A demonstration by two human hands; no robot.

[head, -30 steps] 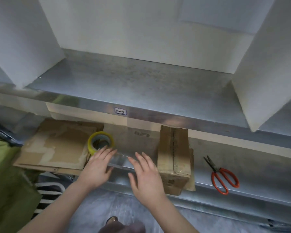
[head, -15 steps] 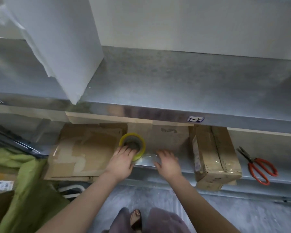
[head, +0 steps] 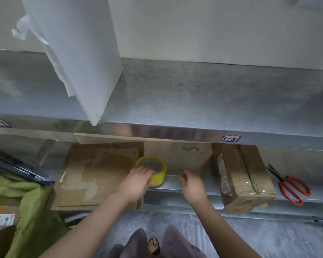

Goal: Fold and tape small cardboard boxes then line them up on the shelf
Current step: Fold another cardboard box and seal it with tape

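Yellow tape roll (head: 159, 178) lies flat on the lower metal shelf (head: 309, 162), a little left of the middle of the frame, with its hole turned up. The left hand (head: 136, 183) comes from the bottom of the frame and covers the near side of the roll. Its grip is closed around the roll, with the fingers curled over the top rim. From the roll a clear tape strip (head: 172, 176) runs to the right, low over the shelf. The right hand (head: 193, 185) is just right of the roll. Its grip is pressed together, and the curled fingertips pinch the free end of the strip, though this part is a little blurred.

Just left of the roll lies a stack of flat cardboard sheets (head: 99, 175) with old tape marks on the top one. In the right part of the frame, on the same shelf, is a taped cardboard box (head: 242, 175), closed, with its near end reaching over the shelf edge. Further right lie red-handled scissors (head: 289, 185), apart from the box. Above, the upper metal shelf (head: 194, 94) crosses the whole frame. It has a small label (head: 230, 138) on its front edge, and a white panel (head: 76, 53) stands on it at the upper left. A green cloth (head: 26, 211) fills the lower left corner.
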